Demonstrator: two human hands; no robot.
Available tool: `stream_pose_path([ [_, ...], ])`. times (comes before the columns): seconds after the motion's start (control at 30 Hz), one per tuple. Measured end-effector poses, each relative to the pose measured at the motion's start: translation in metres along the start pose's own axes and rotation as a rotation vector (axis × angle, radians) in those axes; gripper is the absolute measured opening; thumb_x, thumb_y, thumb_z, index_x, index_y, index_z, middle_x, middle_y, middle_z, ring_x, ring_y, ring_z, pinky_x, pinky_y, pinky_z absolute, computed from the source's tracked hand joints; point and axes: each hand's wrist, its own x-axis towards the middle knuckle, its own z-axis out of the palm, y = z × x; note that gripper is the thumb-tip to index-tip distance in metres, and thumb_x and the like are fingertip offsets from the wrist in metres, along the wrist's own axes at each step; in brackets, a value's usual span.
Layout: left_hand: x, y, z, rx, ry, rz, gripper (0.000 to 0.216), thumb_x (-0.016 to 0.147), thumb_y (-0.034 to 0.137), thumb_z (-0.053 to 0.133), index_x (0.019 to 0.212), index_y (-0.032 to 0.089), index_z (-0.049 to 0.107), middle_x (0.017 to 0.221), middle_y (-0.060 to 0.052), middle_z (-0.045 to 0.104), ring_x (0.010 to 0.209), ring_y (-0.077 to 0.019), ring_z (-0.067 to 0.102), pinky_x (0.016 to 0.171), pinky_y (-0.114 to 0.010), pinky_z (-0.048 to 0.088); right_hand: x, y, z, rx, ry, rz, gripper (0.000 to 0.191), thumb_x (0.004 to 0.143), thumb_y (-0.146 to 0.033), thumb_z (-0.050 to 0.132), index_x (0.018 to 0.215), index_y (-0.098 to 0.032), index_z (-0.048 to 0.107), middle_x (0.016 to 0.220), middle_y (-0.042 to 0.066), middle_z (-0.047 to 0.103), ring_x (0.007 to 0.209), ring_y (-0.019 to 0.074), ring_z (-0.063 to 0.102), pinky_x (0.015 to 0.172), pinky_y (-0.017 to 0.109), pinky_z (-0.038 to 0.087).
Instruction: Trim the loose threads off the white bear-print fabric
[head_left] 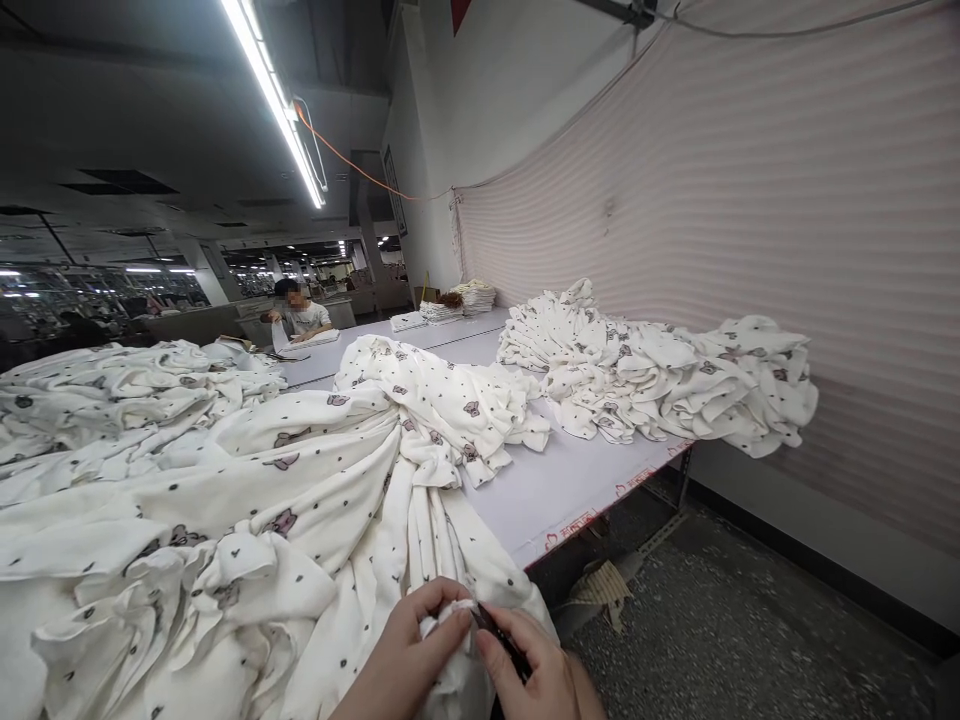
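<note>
At the bottom centre, my left hand (pixel 420 645) pinches an edge of white fleece fabric (pixel 442 530) printed with small brown bears and dots. My right hand (pixel 536 665) is closed around a small dark tool (pixel 510 645) that looks like thread snips, mostly covered by the fingers. Its dark tip meets the fabric edge beside my left thumb. The same fabric is gathered into folds in front of my hands and spreads left in a large heap (pixel 225 520).
More printed fabric is piled (pixel 637 370) along the right side of the table (pixel 517 500). Folded stacks (pixel 472 295) stand at the far end. Across the table a person (pixel 304 315) handles white cloth. A pinkish striped sheet (pixel 712 180) covers the right wall above speckled floor (pixel 712 590).
</note>
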Motion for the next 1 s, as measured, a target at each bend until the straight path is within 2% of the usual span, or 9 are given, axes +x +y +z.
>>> stream_pose_path([
  [0.2, 0.001, -0.002, 0.001, 0.013, -0.025, 0.006, 0.025, 0.079, 0.042, 0.057, 0.085, 0.019, 0.066, 0.084, -0.002, 0.067, 0.089, -0.0230, 0.058, 0.082, -0.029, 0.043, 0.006, -0.006, 0.002, 0.059, 0.025, 0.048, 0.035, 0.077, -0.056, 0.063, 0.085, -0.026, 0.079, 0.085, 0.008, 0.077, 0.080, 0.0255, 0.071, 0.073, 0.028, 0.056],
  [0.3, 0.002, -0.001, 0.002, 0.015, -0.037, 0.022, 0.025, 0.080, 0.040, 0.056, 0.086, 0.019, 0.067, 0.086, -0.002, 0.067, 0.089, -0.0225, 0.057, 0.083, -0.029, 0.042, 0.007, -0.002, 0.000, 0.141, -0.023, 0.116, 0.039, 0.076, -0.058, 0.062, 0.080, -0.023, 0.078, 0.077, 0.008, 0.076, 0.073, 0.0243, 0.070, 0.067, 0.028, 0.057],
  [0.43, 0.002, -0.001, 0.000, 0.108, -0.070, 0.060, 0.021, 0.080, 0.038, 0.055, 0.083, 0.018, 0.061, 0.072, 0.001, 0.058, 0.075, -0.0186, 0.053, 0.069, -0.026, 0.041, 0.006, 0.009, 0.001, 0.299, -0.053, 0.206, 0.042, 0.072, -0.056, 0.068, 0.088, -0.018, 0.074, 0.075, 0.006, 0.072, 0.069, 0.0210, 0.067, 0.064, 0.026, 0.054],
  [0.5, 0.000, -0.004, -0.005, 0.217, -0.090, 0.112, 0.012, 0.079, 0.030, 0.054, 0.075, 0.020, 0.051, 0.067, 0.003, 0.051, 0.068, -0.0165, 0.049, 0.061, -0.024, 0.039, 0.004, 0.014, 0.002, 0.324, -0.159, 0.204, 0.036, 0.074, -0.051, 0.069, 0.085, -0.017, 0.071, 0.071, 0.003, 0.068, 0.067, 0.0183, 0.064, 0.062, 0.024, 0.052],
  [0.57, -0.005, -0.011, -0.010, 0.355, -0.088, 0.269, 0.010, 0.077, 0.018, 0.050, 0.073, 0.021, 0.042, 0.071, 0.002, 0.051, 0.068, -0.0161, 0.050, 0.061, -0.024, 0.039, -0.001, 0.018, 0.001, 0.279, -0.239, 0.167, 0.027, 0.079, -0.044, 0.065, 0.077, -0.017, 0.066, 0.065, 0.000, 0.061, 0.061, 0.0150, 0.058, 0.057, 0.021, 0.047],
  [0.67, -0.013, -0.022, -0.015, 0.533, -0.021, 0.601, 0.018, 0.076, 0.006, 0.043, 0.078, 0.023, 0.037, 0.083, -0.001, 0.055, 0.072, -0.0173, 0.052, 0.064, -0.026, 0.041, -0.011, 0.018, -0.005, 0.134, -0.176, 0.081, 0.018, 0.082, -0.035, 0.059, 0.076, -0.019, 0.062, 0.061, -0.002, 0.056, 0.057, 0.0136, 0.054, 0.054, 0.020, 0.043],
  [0.73, -0.016, -0.028, -0.014, 0.580, 0.018, 0.725, 0.022, 0.078, 0.002, 0.039, 0.080, 0.024, 0.035, 0.086, -0.002, 0.056, 0.074, -0.0178, 0.053, 0.064, -0.027, 0.041, -0.016, 0.014, -0.013, 0.085, -0.171, 0.024, 0.011, 0.078, -0.029, 0.062, 0.083, -0.020, 0.064, 0.067, 0.000, 0.061, 0.060, 0.0147, 0.058, 0.058, 0.021, 0.046],
  [0.87, -0.018, -0.032, -0.010, 0.588, 0.025, 0.741, 0.023, 0.081, 0.002, 0.037, 0.081, 0.024, 0.034, 0.086, -0.002, 0.057, 0.075, -0.0178, 0.055, 0.065, -0.027, 0.043, -0.016, -0.005, -0.033, -0.005, -0.268, -0.097, 0.025, 0.077, -0.023, 0.063, 0.101, -0.025, 0.069, 0.086, 0.002, 0.070, 0.077, 0.0171, 0.066, 0.069, 0.020, 0.049],
  [1.0, -0.016, -0.028, -0.010, 0.576, -0.007, 0.714, 0.021, 0.081, 0.003, 0.038, 0.080, 0.024, 0.034, 0.086, -0.002, 0.057, 0.076, -0.0175, 0.056, 0.065, -0.027, 0.044, -0.008, -0.025, -0.044, -0.188, -0.392, -0.149, 0.024, 0.082, -0.023, 0.060, 0.104, -0.024, 0.071, 0.088, 0.003, 0.073, 0.079, 0.0172, 0.068, 0.070, 0.020, 0.049],
])
